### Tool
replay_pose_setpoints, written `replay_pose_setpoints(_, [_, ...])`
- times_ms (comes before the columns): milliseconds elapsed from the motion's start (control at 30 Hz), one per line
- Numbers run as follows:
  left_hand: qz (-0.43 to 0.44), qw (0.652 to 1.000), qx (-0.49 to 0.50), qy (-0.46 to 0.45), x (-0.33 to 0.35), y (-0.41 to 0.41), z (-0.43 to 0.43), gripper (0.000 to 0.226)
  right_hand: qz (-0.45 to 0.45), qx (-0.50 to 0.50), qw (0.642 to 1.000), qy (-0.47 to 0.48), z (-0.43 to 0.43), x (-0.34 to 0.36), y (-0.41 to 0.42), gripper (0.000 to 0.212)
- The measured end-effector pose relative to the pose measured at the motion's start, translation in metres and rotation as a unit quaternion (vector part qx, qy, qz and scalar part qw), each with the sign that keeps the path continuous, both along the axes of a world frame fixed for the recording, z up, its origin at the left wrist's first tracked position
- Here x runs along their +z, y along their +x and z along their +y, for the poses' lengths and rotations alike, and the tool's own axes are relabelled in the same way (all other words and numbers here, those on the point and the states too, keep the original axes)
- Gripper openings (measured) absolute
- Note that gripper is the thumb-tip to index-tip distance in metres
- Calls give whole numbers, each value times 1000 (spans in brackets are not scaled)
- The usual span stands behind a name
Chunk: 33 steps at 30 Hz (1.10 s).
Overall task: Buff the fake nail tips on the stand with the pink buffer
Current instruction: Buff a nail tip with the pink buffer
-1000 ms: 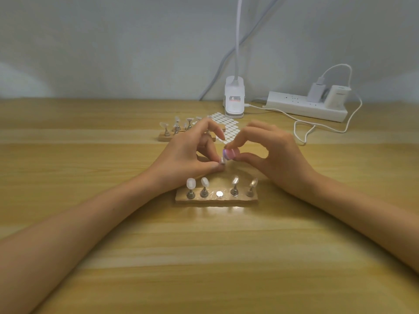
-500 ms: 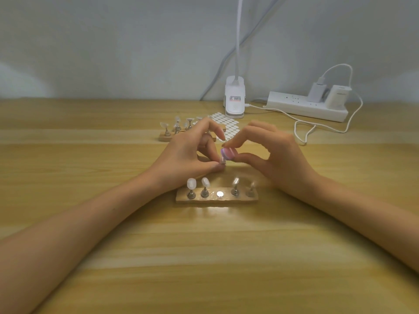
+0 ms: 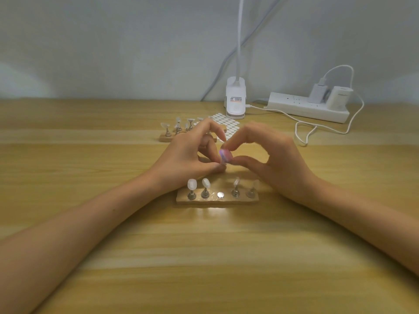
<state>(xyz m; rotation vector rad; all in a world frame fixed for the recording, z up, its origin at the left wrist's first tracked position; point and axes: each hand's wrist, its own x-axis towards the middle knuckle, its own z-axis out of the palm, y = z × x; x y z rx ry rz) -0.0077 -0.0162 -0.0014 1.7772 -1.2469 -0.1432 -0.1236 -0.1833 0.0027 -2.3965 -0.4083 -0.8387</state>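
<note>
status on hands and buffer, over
Right hand pinches pink buffer. Left hand pinches a nail tip against it, mostly hidden. Stand middle spot bare, four tips seated. Nothing in the way.

Near stand (image 3: 242,199) blocks front; far stand (image 3: 165,138), sticker sheet (image 3: 223,123) behind; table (image 3: 68,168) sides free.

Pink buffer (image 3: 225,155), pale frosted nail tips (image 3: 191,184), tan wooden stand (image 3: 217,201).
</note>
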Motion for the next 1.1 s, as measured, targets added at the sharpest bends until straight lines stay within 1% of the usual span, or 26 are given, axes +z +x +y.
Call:
replay_pose_setpoints(33, [-1,1000,-1,2,0,0,0,42,9,3,1000,-4,0,0,0,11])
replay_pose_setpoints(100, [-3,1000,-1,4,0,0,0,43,31,0,999,31,0,0,0,12])
replay_pose_setpoints(133, [-2,1000,-2,3,0,0,0,43,24,-2,999,47,0,1,0,14])
replay_pose_setpoints(200, [1,1000,-2,1,0,0,0,43,-7,2,1000,29,1,1,0,16])
replay_pose_setpoints(267, [2,1000,-1,3,0,0,0,42,7,5,1000,6,2,1,0,12])
replay_pose_setpoints(333, [0,1000,1,3,1,-1,-1,43,26,-4,999,28,2,1,0,13])
replay_pose_setpoints(400, [1,1000,2,-1,1,-2,0,43,-1,-2,999,42,3,3,-1,16])
replay_pose_setpoints(467, [-1,1000,2,-1,1,-2,0,44,-11,6,1000,28,7,4,-1,20])
replay_pose_setpoints(567, [-3,1000,3,4,2,-2,-1,45,25,-24,998,59,2,5,-2,19])
replay_pose_setpoints(767, [-4,1000,-1,4,2,-2,0,45,-1,-20,998,66,1,4,-2,21])
replay_pose_setpoints(833, [-3,1000,2,2,2,-3,0,44,-2,-22,995,99,-1,4,-1,24])
replay_pose_setpoints(900, [-2,1000,2,1,2,-3,0,44,26,-11,989,142,-3,3,-2,24])
replay_pose_setpoints(967, [-9,1000,1,3,2,-3,0,45,46,-10,986,160,-4,3,-3,24])
replay_pose_setpoints(1033, [-9,1000,0,5,2,-2,0,46,29,-13,989,145,-1,4,-4,20])
replay_pose_setpoints(1100, [-5,1000,0,2,1,-2,0,46,16,-5,995,96,3,4,-3,14])
